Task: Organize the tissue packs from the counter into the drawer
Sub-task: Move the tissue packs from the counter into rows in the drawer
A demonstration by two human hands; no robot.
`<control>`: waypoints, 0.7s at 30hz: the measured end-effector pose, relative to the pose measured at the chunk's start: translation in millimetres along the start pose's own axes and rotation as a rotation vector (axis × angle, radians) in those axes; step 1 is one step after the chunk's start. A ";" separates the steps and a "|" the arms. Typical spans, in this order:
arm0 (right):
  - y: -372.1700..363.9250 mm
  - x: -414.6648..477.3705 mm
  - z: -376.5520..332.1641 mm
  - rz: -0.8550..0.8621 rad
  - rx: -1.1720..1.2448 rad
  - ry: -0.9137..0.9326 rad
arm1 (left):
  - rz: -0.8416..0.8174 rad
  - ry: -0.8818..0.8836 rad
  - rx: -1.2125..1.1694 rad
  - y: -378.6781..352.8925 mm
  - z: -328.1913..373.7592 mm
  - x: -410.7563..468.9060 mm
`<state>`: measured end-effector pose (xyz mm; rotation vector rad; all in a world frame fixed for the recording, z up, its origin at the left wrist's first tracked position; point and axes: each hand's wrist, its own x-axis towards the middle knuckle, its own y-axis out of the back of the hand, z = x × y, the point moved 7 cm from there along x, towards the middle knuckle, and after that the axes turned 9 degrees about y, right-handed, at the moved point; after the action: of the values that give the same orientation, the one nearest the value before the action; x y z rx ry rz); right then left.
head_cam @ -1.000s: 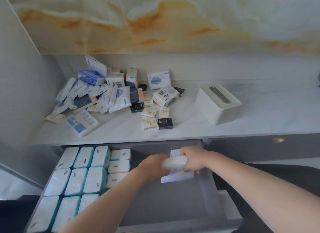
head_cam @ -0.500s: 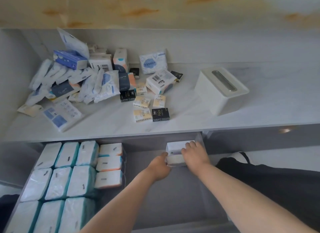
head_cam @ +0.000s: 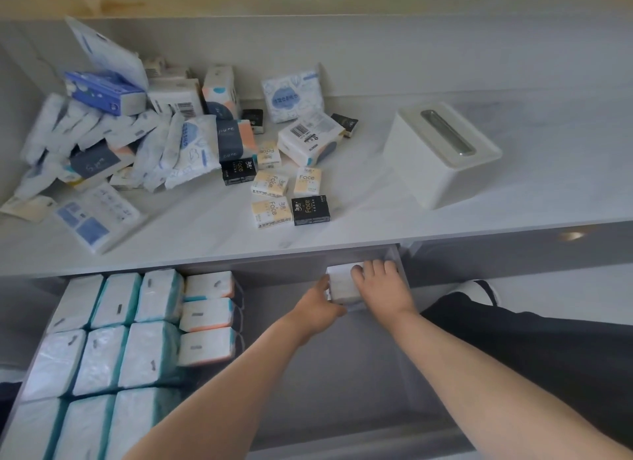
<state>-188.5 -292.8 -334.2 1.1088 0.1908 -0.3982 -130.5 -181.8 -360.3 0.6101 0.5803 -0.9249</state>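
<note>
At the centre of the frame, just below the front edge of the tabletop (head_cam: 513, 144), both hands meet on a white tissue pack (head_cam: 342, 286) that sits in the far right corner of the open grey drawer (head_cam: 342, 391). The left hand (head_cam: 320, 307) presses against the pack's left side, fingers closed onto it, while the right hand (head_cam: 382, 285) lies over its top and right side with the fingers (head_cam: 376, 266) curled down across the far edge; the pack is gripped between the two. Toward the lower left of the frame, the drawer's left part is filled with rows of large white packs with teal edges (head_cam: 102, 339), and just beside them to the right stands a short column of three smaller white packs with orange edges (head_cam: 209, 317). The middle and lower right of the drawer floor is bare grey. Across the upper left of the frame, a loose heap of mixed tissue packs (head_cam: 137, 134) lies on the tabletop, with a blue box (head_cam: 102, 91) on top of it. Near the upper middle, small cream pocket packs (head_cam: 270, 184) and a small black pocket pack (head_cam: 310, 209) lie flat, close together. A white tissue holder (head_cam: 442, 151) with a slot in its lid stands at the upper right, well apart from the heap. Dark trousers (head_cam: 548, 350) show at the right edge.
</note>
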 end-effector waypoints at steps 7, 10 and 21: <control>18.8 1.7 4.8 -0.147 0.225 0.079 | 0.093 -0.029 0.227 24.1 23.8 -18.0; 40.3 -1.7 -0.4 -0.237 0.378 0.192 | 0.142 -0.052 0.274 44.6 39.8 -33.2; 203.3 13.8 43.8 0.094 0.594 0.182 | 0.531 -0.219 0.436 162.6 110.5 -99.6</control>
<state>-95.9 -257.0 -150.9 1.7351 0.1846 -0.2729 -17.4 -129.3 -178.6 0.9822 0.0016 -0.5983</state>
